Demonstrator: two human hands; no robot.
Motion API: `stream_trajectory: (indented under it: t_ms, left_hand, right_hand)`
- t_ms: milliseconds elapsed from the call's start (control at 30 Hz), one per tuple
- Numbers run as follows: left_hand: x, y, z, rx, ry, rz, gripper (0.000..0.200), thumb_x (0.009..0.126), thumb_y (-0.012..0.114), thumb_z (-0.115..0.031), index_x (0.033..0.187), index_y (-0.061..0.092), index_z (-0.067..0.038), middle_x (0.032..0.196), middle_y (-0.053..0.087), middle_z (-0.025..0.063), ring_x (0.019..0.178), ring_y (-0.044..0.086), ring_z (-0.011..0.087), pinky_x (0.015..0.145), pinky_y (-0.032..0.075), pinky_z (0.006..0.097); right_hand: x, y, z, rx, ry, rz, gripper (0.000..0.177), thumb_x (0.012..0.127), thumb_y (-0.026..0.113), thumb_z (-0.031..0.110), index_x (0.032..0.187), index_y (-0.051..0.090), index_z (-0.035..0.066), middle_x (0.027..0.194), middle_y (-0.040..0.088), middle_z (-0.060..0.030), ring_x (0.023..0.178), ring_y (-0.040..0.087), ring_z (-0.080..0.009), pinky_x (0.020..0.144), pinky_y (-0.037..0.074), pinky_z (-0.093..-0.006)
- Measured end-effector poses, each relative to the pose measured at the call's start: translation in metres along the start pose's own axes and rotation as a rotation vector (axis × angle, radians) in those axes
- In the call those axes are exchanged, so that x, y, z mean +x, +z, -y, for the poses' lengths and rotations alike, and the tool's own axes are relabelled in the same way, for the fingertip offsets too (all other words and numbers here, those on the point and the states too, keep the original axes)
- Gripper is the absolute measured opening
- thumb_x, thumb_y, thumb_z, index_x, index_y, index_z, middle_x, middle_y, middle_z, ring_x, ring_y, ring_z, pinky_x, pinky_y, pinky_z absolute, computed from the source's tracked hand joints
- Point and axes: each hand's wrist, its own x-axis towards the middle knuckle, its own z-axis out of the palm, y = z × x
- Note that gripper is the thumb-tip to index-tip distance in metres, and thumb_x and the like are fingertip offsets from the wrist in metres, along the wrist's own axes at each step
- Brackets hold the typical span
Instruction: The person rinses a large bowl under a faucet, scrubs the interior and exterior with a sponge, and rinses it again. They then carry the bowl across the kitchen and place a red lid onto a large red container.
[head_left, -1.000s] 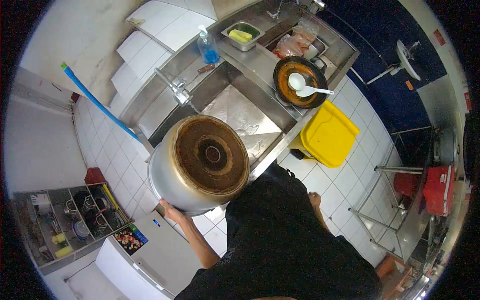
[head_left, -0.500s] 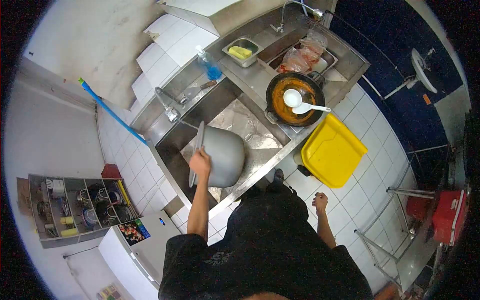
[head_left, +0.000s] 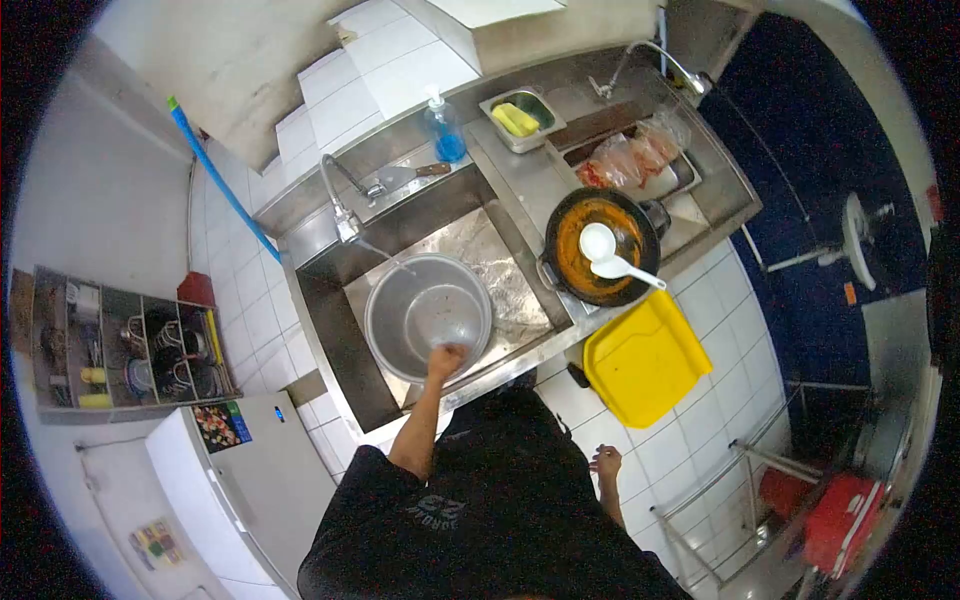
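Observation:
A large grey metal pot (head_left: pixel 400 310) stands upright in the left sink basin (head_left: pixel 515 300), its opening facing up. My left hand (head_left: pixel 447 360) is closed at the pot's near rim, reaching slightly over the inner wall; some fingers are hidden. Water streams from the left faucet (head_left: pixel 347 222) toward the pot's far rim. My right hand (head_left: pixel 605 462) hangs beside my body, empty, with fingers loosely apart. Nearest to it is a yellow bin lid (head_left: pixel 650 365). A dirty wok (head_left: pixel 570 240) sits on the counter right of the basin, with a white ladle (head_left: pixel 628 271) in it.
Behind the basin stand a blue soap bottle (head_left: pixel 447 135) and a cleaver (head_left: pixel 400 178). A small metal pan (head_left: pixel 545 135) holds yellow sponges. Bagged food (head_left: pixel 625 162) lies in the right basin. A dish rack (head_left: pixel 150 350) and white fridge (head_left: pixel 265 470) are at left.
The pot has gone from tipped on its side to upright. My left hand has shifted to its near rim. My right hand stays low by my side, and the view has turned.

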Motion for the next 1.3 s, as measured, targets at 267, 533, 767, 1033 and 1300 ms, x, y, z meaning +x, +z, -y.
stream_trajectory:
  t_ms: [267,533,767,1033,1300]
  left_hand:
    - [0.138,-0.154,-0.045,-1.751,-0.16,-0.389,0.027,0.095,0.039,-0.024,0.085,0.055,-0.006,0.07,0.055,0.0038,0.061,0.051,0.0139,0.055,0.042,0.0271]
    - [0.163,-0.167,-0.053,-1.853,0.116,-0.199,0.017,0.096,0.039,-0.022,0.09,0.049,-0.009,0.068,0.039,-0.0019,0.054,0.031,0.0084,0.048,0.026,0.0232]
    - [0.133,-0.189,-0.095,-1.68,-0.049,-0.347,0.027,0.095,0.049,-0.033,0.079,0.045,-0.012,0.057,0.031,-0.0045,0.048,0.027,0.0072,0.045,0.022,0.0249]
    - [0.131,-0.142,-0.048,-1.251,-0.216,-0.49,0.035,0.096,0.048,-0.033,0.073,0.051,-0.007,0.06,0.047,-0.0002,0.05,0.04,0.0096,0.044,0.027,0.0261]
    - [0.151,-0.033,-0.007,-0.861,-0.259,-0.005,0.053,0.089,0.049,-0.051,0.111,0.058,-0.004,0.105,0.062,0.0161,0.091,0.061,0.0219,0.08,0.048,0.0345]
  right_hand:
    - [0.012,0.102,0.126,-0.376,-0.66,0.168,0.016,0.088,0.055,0.018,0.084,0.058,0.003,0.065,0.059,-0.0049,0.055,0.057,-0.0119,0.049,0.047,-0.0256]
    - [-0.106,0.265,0.357,-0.536,-0.951,0.57,0.017,0.088,0.058,0.019,0.089,0.059,0.002,0.068,0.058,-0.0043,0.061,0.053,-0.009,0.058,0.044,-0.0252]
    - [-0.013,0.357,0.578,-0.406,-1.34,0.213,0.016,0.088,0.053,0.016,0.086,0.058,0.0,0.074,0.061,-0.0151,0.065,0.059,-0.0227,0.06,0.045,-0.0338]
    - [0.158,0.426,0.701,-0.817,-1.178,-0.02,0.062,0.073,0.066,0.042,0.123,0.049,0.01,0.118,0.052,-0.0205,0.111,0.048,-0.0383,0.095,0.038,-0.0456]
    - [0.179,0.435,0.711,-0.757,-1.141,0.014,0.072,0.07,0.068,0.045,0.125,0.043,0.007,0.114,0.052,-0.023,0.108,0.052,-0.0377,0.091,0.043,-0.0454]
